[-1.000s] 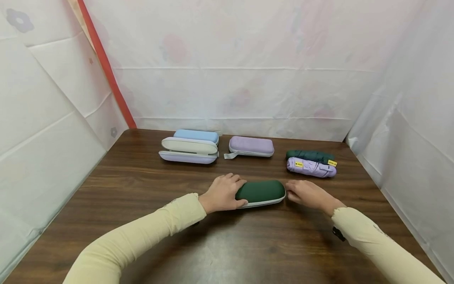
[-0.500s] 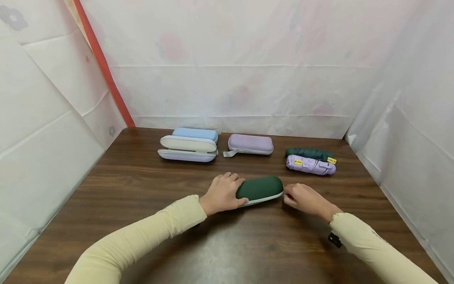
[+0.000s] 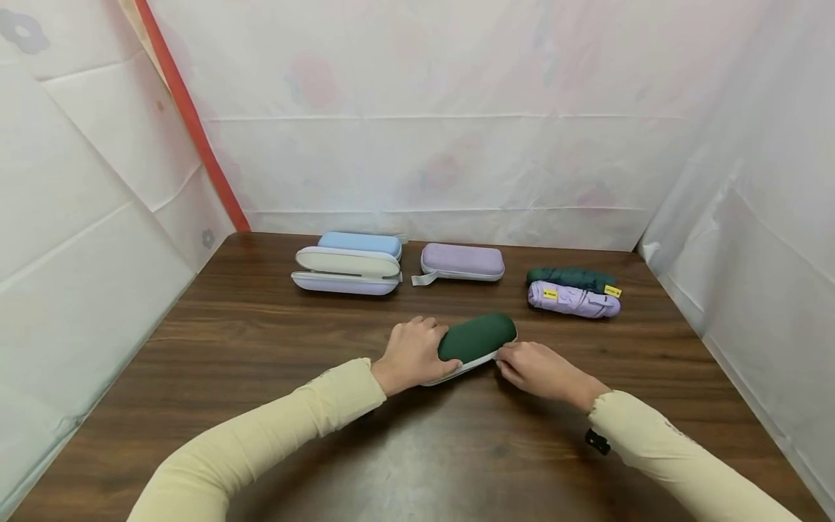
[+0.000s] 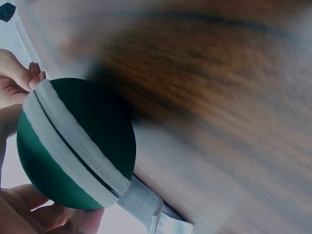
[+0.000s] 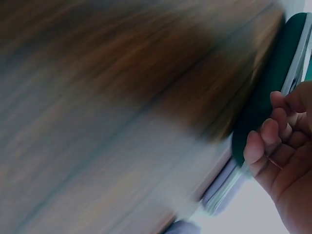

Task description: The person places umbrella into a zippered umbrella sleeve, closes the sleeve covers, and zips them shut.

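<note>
A dark green zip case with a white zip band lies slantwise on the table in the head view. My left hand grips its left end, fingers over the top and thumb along the near side. At its right front edge, my right hand has curled fingers. In the right wrist view, that hand's thumb and index finger pinch at the zip seam; the zip pull itself is mostly hidden by the fingers. A grey strap loop sticks out from the case's left end.
Behind stand a blue case, a lilac case with its lid ajar and a closed purple case. Two folded umbrellas, dark green and lilac, lie at right. Sheets enclose the brown table.
My right hand has moved left and slightly nearer along the zip edge. The green case has turned, its right end swinging away. My left hand keeps its grip on the left end.
</note>
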### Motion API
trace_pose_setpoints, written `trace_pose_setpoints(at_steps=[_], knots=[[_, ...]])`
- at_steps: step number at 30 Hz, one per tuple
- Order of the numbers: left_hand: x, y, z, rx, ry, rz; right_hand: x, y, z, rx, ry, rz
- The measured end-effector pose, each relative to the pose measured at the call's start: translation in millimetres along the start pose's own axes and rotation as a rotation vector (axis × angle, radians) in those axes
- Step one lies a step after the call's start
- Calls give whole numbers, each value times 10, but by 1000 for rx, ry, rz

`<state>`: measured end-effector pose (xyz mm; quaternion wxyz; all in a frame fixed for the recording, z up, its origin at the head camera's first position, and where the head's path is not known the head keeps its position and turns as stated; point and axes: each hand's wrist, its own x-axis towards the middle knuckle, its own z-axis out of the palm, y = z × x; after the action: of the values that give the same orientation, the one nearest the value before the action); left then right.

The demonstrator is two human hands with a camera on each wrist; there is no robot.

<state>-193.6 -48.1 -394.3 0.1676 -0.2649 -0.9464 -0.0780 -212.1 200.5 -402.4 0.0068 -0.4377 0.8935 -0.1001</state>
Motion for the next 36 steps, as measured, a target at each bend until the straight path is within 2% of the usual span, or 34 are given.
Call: trace_pose_setpoints(at_steps=[8,11,13,16,20,22,23,26,28,30,33,36], knots=[[10,52,29,12,10,-69,189,-266,37,8,-51,-101],[36,54,9,21,-14,-61,222,-308,42,14,-52,-122],[54,37,-17,17,-42,-26,234,-311,42,12,-44,-130],[90,-21,-90,-10,-124,76,242,-291,41,10,-36,-150],[182,-125,-242,-77,-289,261,241,-255,31,45,-51,-161],[243,-166,-311,-55,-358,358,238,-239,21,74,-67,-153],[277,-182,-333,-11,-381,412,237,-231,17,89,-76,-151],[373,-208,-354,180,-395,579,238,-212,3,111,-91,-156],[431,-206,-333,306,-364,687,235,-201,-2,107,-91,-168],[483,-193,-298,393,-335,767,225,-191,-12,108,-86,-178],[549,-150,-260,457,-326,820,195,-158,-18,108,-78,-178],[606,-101,-253,471,-365,821,156,-112,-26,116,-75,-169]])
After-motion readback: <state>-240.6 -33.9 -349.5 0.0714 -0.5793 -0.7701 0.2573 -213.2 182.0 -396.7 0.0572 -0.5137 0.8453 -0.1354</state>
